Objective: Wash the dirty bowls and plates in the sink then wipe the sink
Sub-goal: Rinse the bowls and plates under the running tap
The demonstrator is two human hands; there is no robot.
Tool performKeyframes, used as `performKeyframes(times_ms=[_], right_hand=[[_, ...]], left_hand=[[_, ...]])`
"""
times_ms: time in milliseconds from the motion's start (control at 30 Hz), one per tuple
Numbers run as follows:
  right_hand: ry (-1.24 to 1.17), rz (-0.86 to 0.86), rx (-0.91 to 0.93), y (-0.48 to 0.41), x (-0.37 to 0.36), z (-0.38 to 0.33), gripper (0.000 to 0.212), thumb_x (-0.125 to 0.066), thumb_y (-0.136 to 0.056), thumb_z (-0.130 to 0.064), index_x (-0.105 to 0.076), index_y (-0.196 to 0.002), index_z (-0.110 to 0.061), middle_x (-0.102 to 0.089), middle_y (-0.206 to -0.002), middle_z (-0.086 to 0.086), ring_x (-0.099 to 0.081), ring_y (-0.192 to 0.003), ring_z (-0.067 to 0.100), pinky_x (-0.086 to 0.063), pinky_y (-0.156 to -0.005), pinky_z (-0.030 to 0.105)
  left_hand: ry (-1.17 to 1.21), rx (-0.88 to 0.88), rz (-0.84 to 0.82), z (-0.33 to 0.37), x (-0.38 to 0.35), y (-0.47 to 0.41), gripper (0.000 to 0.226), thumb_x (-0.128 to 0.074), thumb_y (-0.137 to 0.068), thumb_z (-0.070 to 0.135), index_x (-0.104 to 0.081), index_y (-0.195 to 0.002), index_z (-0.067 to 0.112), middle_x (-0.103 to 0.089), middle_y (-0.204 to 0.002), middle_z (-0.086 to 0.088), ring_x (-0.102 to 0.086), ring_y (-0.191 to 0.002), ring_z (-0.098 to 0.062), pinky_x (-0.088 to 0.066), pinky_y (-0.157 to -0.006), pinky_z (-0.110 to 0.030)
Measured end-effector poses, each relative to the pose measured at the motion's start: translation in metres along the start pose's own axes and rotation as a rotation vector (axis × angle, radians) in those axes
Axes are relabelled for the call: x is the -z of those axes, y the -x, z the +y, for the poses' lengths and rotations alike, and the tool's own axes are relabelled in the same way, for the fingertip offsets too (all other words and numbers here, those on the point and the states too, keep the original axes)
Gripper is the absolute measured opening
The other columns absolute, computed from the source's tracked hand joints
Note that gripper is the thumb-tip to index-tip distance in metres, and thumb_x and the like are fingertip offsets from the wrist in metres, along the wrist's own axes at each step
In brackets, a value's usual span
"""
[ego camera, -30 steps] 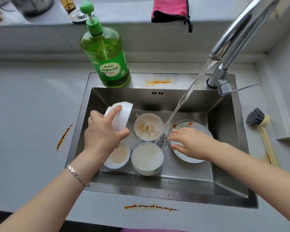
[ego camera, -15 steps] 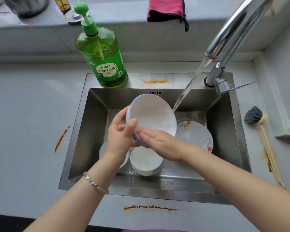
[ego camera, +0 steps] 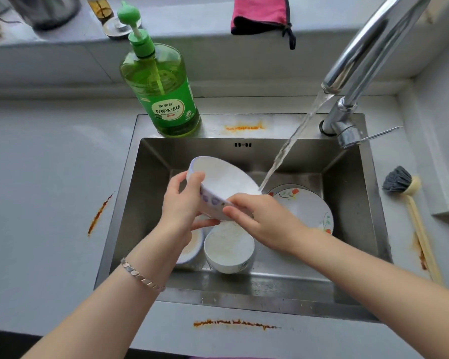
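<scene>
White bowl [ego camera: 226, 182] aslant between left hand [ego camera: 184, 206] and right hand [ego camera: 265, 218], over sink [ego camera: 347, 203]

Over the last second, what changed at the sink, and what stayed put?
The left hand carried the bowl rightward toward the water stream. The right hand left the plate and took hold of the bowl's lower rim. Both hands now hold it tilted. Unchanged: water running, plate, other bowls, soap bottle.

Sink [ego camera: 151, 193] seen as brushed steel, faucet [ego camera: 368, 45] polished chrome; bowl [ego camera: 226, 182] glazed glossy; surface [ego camera: 49, 164] matt grey.
</scene>
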State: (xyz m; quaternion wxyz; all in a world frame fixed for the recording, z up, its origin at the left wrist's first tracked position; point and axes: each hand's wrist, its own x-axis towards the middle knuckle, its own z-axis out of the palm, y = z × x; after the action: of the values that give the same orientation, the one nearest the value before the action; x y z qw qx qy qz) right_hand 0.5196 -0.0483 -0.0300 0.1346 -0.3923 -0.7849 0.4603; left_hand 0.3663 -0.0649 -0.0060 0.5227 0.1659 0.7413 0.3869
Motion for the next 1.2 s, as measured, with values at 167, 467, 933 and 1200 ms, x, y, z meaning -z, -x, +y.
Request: performKeyframes(times_ms=[167,467,933,1200], right_hand=[[-0.459,0.317,-0.203,-0.009,0.004,0.011,0.023,-0.047,-0.095,-0.021,-0.060,-0.082,-0.007,-0.053,-0.073,0.000,-0.045,-0.067,0.006,-0.036,-0.066,0.026],[-0.665,0.595,-0.433,-0.003,0.043,0.020,0.033,-0.050,-0.095,-0.026,-0.059,-0.076,-0.001,-0.053,-0.069,0.005,-0.047,-0.063,0.011,-0.039,-0.059,0.025],[-0.531,0.599,-0.249,0.008,0.047,0.002,0.024,-0.045,-0.097,-0.017,-0.049,-0.078,-0.003,-0.043,-0.065,-0.002,-0.037,-0.059,0.006,-0.032,-0.055,0.021],[-0.639,0.608,-0.322,-0.005,0.058,-0.001,0.029,-0.045,-0.097,-0.020,-0.049,-0.069,-0.015,-0.047,-0.068,0.002,-0.041,-0.064,0.011,-0.034,-0.058,0.026]], left_hand=[[-0.170,-0.064,-0.064,0.008,-0.004,-0.002,0.024,-0.042,-0.097,0.037,-0.056,-0.104,0.019,-0.063,-0.096,-0.009,-0.065,-0.082,-0.021,-0.059,-0.064,-0.037],[-0.744,-0.955,-0.225,-0.012,-0.060,-0.004,0.055,-0.031,-0.094,0.034,-0.039,-0.140,0.005,-0.033,-0.149,-0.009,-0.024,-0.140,-0.016,-0.008,-0.110,-0.011],[-0.377,-0.622,-0.128,0.022,-0.093,-0.010,0.047,-0.026,-0.099,0.032,-0.038,-0.141,0.015,-0.037,-0.147,-0.003,-0.027,-0.138,-0.013,-0.016,-0.113,-0.025],[-0.464,-0.894,-0.145,0.027,-0.087,-0.020,0.046,-0.028,-0.097,0.033,-0.051,-0.133,0.015,-0.048,-0.139,-0.002,-0.039,-0.131,-0.015,-0.026,-0.112,-0.031]])
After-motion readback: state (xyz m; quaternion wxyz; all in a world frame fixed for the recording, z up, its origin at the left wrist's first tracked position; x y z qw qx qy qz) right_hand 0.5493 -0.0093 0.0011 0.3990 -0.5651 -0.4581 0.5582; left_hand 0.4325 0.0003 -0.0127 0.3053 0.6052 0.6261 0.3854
